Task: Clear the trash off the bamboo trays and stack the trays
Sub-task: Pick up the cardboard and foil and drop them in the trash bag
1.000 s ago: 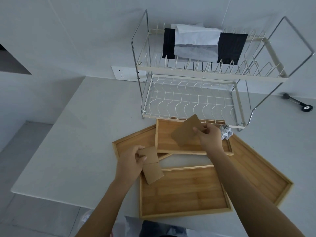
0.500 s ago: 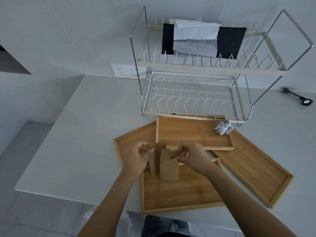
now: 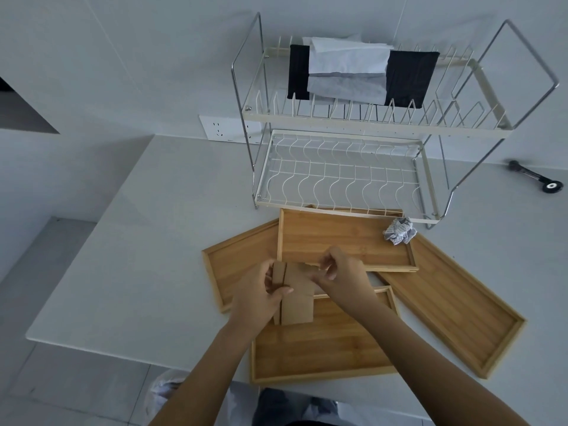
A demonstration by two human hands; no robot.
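Several bamboo trays lie overlapped on the white counter: a far tray [image 3: 344,241], a near tray [image 3: 322,355], a long right tray [image 3: 455,305] and a left tray [image 3: 236,265] partly under the far one. My left hand [image 3: 258,296] grips brown cardboard pieces [image 3: 296,299] upright above the near tray. My right hand [image 3: 341,275] pinches the top edge of the same cardboard. A crumpled grey paper ball [image 3: 399,231] sits at the far tray's right corner.
A two-tier wire dish rack [image 3: 347,173] stands behind the trays, with black and white cloths [image 3: 353,72] on its upper tier. A small black tool [image 3: 534,178] lies at the far right. A wall socket [image 3: 224,130] is behind. A trash bag [image 3: 166,392] shows below the counter edge.
My right hand brought its cardboard piece from over the far tray down to my left hand. Both hands now hold the pieces together, pressed closer than half a second ago.
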